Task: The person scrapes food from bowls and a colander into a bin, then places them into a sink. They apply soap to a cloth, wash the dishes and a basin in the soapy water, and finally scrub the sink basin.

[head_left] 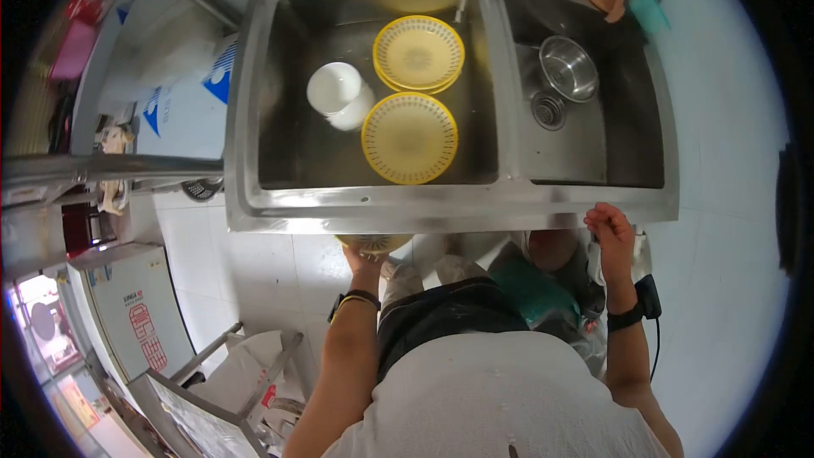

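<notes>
Below the front edge of the steel sink, my left hand (365,261) grips a yellow patterned plate (376,243), partly hidden under the rim. My right hand (612,225) is raised at the sink's front right edge, fingers curled; whether anything small is between them cannot be made out. In the large left basin, yellow-rimmed plates (418,53) lie stacked at the back, with another yellow-rimmed plate (409,138) in front of them. White bowls (335,89), stacked and tilted, rest to their left. A metal bowl (568,69) sits in the right basin beside the drain.
The sink's front rim (441,210) runs between me and the basins. An orange cloth (604,0) and a turquoise item (649,11) lie at the back right corner. A green bag (530,288) is below. A white cabinet (136,309) and a metal rack stand at left.
</notes>
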The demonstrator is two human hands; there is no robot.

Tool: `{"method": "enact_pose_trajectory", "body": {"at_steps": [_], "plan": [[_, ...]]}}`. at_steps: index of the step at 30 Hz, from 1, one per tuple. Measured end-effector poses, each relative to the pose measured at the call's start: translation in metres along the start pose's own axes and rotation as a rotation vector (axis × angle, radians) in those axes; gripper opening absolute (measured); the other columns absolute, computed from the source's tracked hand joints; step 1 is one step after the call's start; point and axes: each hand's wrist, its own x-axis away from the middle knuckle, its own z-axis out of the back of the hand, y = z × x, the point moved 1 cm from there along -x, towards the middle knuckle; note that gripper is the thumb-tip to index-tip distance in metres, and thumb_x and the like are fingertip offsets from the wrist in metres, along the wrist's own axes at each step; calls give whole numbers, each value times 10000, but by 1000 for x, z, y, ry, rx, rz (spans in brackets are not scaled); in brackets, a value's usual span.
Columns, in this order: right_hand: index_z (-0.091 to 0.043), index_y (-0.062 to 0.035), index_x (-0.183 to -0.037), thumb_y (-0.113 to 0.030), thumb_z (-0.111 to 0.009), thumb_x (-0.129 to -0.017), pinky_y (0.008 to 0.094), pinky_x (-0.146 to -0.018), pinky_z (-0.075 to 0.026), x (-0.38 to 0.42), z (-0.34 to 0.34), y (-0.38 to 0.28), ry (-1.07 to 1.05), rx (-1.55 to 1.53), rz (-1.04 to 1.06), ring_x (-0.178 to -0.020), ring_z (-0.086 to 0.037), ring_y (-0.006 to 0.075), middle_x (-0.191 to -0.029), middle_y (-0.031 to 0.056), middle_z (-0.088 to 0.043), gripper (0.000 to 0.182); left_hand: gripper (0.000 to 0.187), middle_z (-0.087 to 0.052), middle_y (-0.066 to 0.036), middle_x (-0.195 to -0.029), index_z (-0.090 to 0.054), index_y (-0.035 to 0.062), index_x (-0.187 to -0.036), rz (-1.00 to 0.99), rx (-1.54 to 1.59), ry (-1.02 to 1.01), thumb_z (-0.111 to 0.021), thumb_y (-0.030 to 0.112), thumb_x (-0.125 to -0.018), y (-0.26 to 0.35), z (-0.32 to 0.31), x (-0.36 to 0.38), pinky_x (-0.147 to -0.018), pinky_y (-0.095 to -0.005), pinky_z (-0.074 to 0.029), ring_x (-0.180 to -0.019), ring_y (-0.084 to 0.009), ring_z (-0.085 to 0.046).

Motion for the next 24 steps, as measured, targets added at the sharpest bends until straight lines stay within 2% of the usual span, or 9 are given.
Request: {"method": "enact_pose_trajectory", "body": {"at_steps": [3,5,9,15,17,19,20,22,24], "plan": [[-523,0,-989,7,-438,-813,253,-726,-446,-6,-29,-14,-47,-22,58,-780,-550,144,-858,75,-571,196,592,-375,-121,-1213,-408,145,-1176,3,169,-240,-478,307,-611,17,54,11,-897,-545,-287,-1125,-332,-348],[-526,-3,-973,-5,-445,-813,250,-723,-445,-8,-49,-25,-101,-71,76,-773,-546,139,-848,68,-569,179,626,-413,-135,-1176,-426,115,-1157,-91,333,-546,-478,208,-540,32,84,31,-892,-540,-305,-1102,-332,-376],[-529,-9,-963,-18,-455,-811,242,-712,-442,-17,-100,-56,-157,18,143,-764,-545,133,-840,64,-568,170,619,-478,-129,-1096,-432,68,-1132,-267,306,-454,-490,210,-532,66,160,70,-860,-489,-374,-1019,-321,-459],[-517,-3,-993,-56,-487,-805,225,-699,-428,-58,-224,-100,-608,240,113,-796,-548,118,-859,55,-573,198,589,-530,-140,-1012,-439,11,-1100,-522,341,-396,-514,209,-551,135,224,134,-779,-445,-442,-897,-312,-530],[-512,5,-1001,-70,-503,-790,246,-713,-430,-99,-259,-71,-782,269,93,-821,-550,125,-881,58,-575,224,588,-533,-145,-1006,-440,4,-1096,-561,357,-386,-516,210,-550,152,228,148,-772,-447,-449,-890,-318,-534],[-508,14,-1004,-116,-496,-782,275,-722,-429,-140,-294,-36,-795,605,326,-812,-555,174,-873,93,-571,258,588,-535,-150,-1001,-441,-3,-1091,-605,369,-370,-517,212,-549,165,221,162,-765,-449,-456,-883,-324,-537],[-508,14,-1004,-116,-496,-782,275,-722,-429,-164,-307,-21,-803,607,331,-812,-555,174,-873,93,-571,258,595,-530,-154,-1010,-433,-7,-1098,-638,366,-386,-517,215,-552,168,214,169,-764,-453,-459,-888,-332,-535],[-524,31,-970,-165,-479,-771,316,-726,-432,-209,-318,7,-708,1337,268,-831,-548,238,-903,158,-560,283,602,-525,-157,-1018,-425,-11,-1105,-667,377,-382,-516,218,-556,164,197,190,-763,-457,-462,-893,-340,-532],[-531,33,-961,-168,-481,-767,327,-714,-438,-230,-319,27,-773,1350,164,-833,-552,245,-924,163,-556,283,624,-516,-159,-1033,-405,-1,-1129,-725,409,-305,-514,240,-565,157,173,211,-751,-455,-472,-891,-349,-531]]}}
